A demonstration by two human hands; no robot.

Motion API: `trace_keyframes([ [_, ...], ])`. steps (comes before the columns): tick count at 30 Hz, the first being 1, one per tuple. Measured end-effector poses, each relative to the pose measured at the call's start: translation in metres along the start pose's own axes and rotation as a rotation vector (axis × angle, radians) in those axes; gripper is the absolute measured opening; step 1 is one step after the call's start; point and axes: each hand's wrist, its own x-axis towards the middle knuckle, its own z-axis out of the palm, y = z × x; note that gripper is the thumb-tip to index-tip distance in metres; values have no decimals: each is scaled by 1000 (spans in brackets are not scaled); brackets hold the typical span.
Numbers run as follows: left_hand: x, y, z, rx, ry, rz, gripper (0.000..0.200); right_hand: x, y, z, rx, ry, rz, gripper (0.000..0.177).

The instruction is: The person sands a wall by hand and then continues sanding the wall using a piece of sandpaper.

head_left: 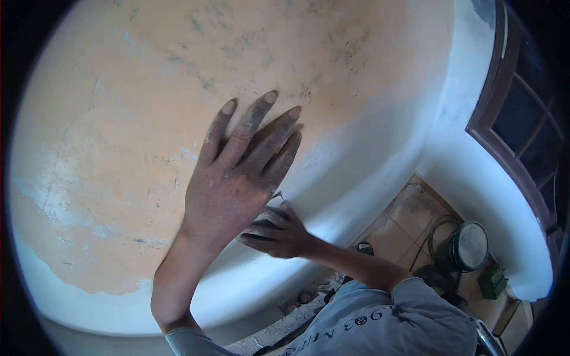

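Note:
My left hand (pixel 237 157) is stretched out with fingers spread against a wall (pixel 136 107) of worn orange-tan paint with scuffs and white patches. Grey-white dust coats its fingers. Just below and partly behind it, my right hand (pixel 282 234) is close to the white part of the wall (pixel 356 160), fingers bent and thumb raised. A small dark-edged corner (pixel 276 195) shows above the right thumb; the rest of whatever it belongs to is hidden behind my left hand.
On the tiled floor (pixel 399 228) at lower right stand a dark bucket (pixel 472 246) with a pale top, a coiled hose (pixel 436 228) and a green box-like object (pixel 491 281). A brown-framed window (pixel 496 71) is at right. A dusty ledge (pixel 267 337) lies below.

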Motion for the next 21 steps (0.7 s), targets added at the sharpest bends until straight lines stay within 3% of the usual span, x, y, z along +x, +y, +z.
trace_keyframes([
  [1, 3, 0, 0, -2, -5, 2, 35, -2, 16, -6, -16, 13, -73, 29],
  [3, 1, 1, -3, -5, -21, -4, 35, -41, 61, 0, -80, 100, 42, 28],
  [6, -1, 2, -1, 2, -4, -12, 35, -78, 106, -9, -344, 278, 371, 30],
  [7, -2, 1, 0, -13, -4, -17, 34, -60, 93, -7, -521, 210, 429, 31],
  [8, -1, 1, 0, -23, -1, -19, 34, -41, 78, -6, -164, 583, 541, 33],
  [9, 1, 1, 0, -31, 2, -18, 33, -76, 64, 31, -798, -88, 483, 34],
  [11, -3, 0, 2, -15, 10, -13, 33, -42, 19, 33, -110, 307, 344, 30],
  [12, -3, 0, 3, -12, 12, -7, 32, -35, 0, 24, 37, 59, 211, 29],
  [13, -2, 1, 2, -15, 8, -8, 32, -16, -13, 4, 80, -67, 146, 32],
  [15, 1, 1, 2, -15, 5, -3, 31, -27, 9, 0, 82, -93, 24, 35],
  [18, 1, 1, -1, -22, -5, -8, 31, -84, 84, 3, -196, 143, 139, 34],
  [21, 3, 4, 1, -20, 2, -27, 31, -74, 87, -9, -200, 391, 431, 38],
])
